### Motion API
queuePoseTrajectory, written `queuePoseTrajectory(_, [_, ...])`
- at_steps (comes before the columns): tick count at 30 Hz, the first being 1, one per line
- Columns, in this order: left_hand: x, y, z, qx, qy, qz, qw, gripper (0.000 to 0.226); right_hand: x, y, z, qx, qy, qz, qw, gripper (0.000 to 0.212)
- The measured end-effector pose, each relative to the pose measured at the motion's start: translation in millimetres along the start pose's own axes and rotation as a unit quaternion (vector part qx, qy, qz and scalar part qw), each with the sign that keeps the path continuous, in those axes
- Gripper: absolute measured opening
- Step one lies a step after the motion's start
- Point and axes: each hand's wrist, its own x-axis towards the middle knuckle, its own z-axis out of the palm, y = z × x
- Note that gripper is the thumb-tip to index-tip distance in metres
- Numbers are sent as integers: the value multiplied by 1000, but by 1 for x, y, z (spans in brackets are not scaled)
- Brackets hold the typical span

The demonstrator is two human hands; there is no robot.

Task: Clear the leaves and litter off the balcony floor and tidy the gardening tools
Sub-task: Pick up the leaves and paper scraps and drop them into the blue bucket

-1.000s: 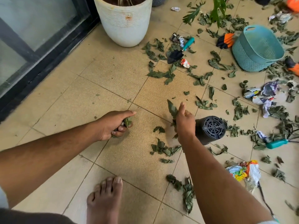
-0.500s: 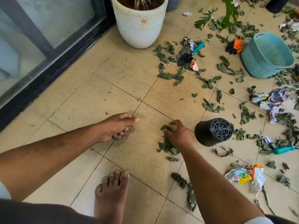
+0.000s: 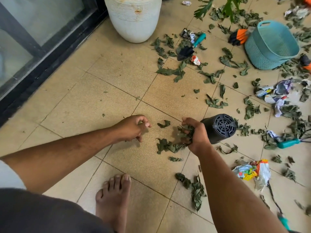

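Dry green leaves lie scattered over the tan tiled floor. My right hand grips a bunch of leaves, lifted just above a small leaf pile. My left hand hovers low to the left of it with curled fingers, and a bit of green leaf shows inside the curl. One single leaf lies between my hands. A black trowel with a teal handle lies among leaves farther off. A teal-handled tool lies at the right. Orange-and-black gloves rest beside a teal basket.
A black plastic pot lies on its side right behind my right hand. A colourful wrapper and crumpled papers litter the right side. A white planter stands at the back, a glass door on the left. My bare foot is below.
My right hand has closed round a bunch of leaves and raised it off the pile. My left hand has shifted right, toward the pile. The camera has tilted slightly.
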Motion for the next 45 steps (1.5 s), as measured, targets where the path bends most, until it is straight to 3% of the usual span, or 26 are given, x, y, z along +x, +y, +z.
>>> queuePoseTrajectory(2, [7, 8, 8, 94, 10, 46, 994, 16, -10, -7, -7, 49, -21, 30, 998, 21])
queuePoseTrajectory(4, [13, 16, 14, 210, -5, 106, 972, 28, -10, -7, -19, 27, -43, 46, 998, 16])
queuePoseTrajectory(7, [23, 25, 30, 358, -74, 176, 914, 80, -7, -1, -37, -79, -30, 44, 995, 23])
queuePoseTrajectory(9, [30, 23, 45, 445, -116, 199, 865, 96, -3, 6, -45, -136, -3, 9, 991, 17])
queuePoseTrajectory(12, [42, 10, 67, 523, -120, 205, 819, 81, -1, 15, -53, -244, 26, -19, 969, 19])
queuePoseTrajectory(15, [55, -1, 72, 561, -100, 195, 798, 58, 0, 28, -57, -423, 24, -70, 903, 26])
queuePoseTrajectory(18, [62, -6, 70, 550, -100, 198, 805, 46, 3, 45, -55, -565, 24, -110, 817, 39])
queuePoseTrajectory(21, [61, -10, 64, 516, -110, 203, 825, 37, 8, 63, -49, -625, 18, -118, 771, 55])
queuePoseTrajectory(25, [54, -7, 47, 407, -104, 173, 891, 22, 13, 79, -36, -673, 38, -158, 722, 50])
queuePoseTrajectory(28, [46, 1, 35, 275, -85, 89, 953, 12, 20, 80, -28, -712, 47, -157, 683, 35])
queuePoseTrajectory(30, [39, 4, 27, 162, -78, 26, 983, 30, 24, 78, -27, -697, 41, -158, 698, 25])
queuePoseTrajectory(31, [35, 5, 23, 109, -71, -2, 992, 48, 25, 77, -27, -671, 41, -162, 722, 22])
queuePoseTrajectory(33, [30, 3, 15, 22, -77, -38, 996, 58, 26, 74, -26, -581, 57, -171, 793, 20])
queuePoseTrajectory(36, [22, -3, 3, -47, -108, -53, 992, 31, 28, 63, -24, -378, 123, -148, 906, 16])
queuePoseTrajectory(38, [15, -5, -2, -62, -114, -54, 990, 17, 29, 51, -19, -224, 125, -122, 959, 9])
queuePoseTrajectory(39, [11, -5, -3, -67, -115, -58, 989, 17, 29, 46, -15, -198, 117, -125, 965, 10])
queuePoseTrajectory(41, [6, -10, -6, -69, -114, -60, 989, 24, 31, 42, -8, -287, 120, -167, 936, 24])
queuePoseTrajectory(45, [0, -23, -16, -89, -70, -81, 990, 22, 46, 52, 10, -535, 119, -267, 792, 32])
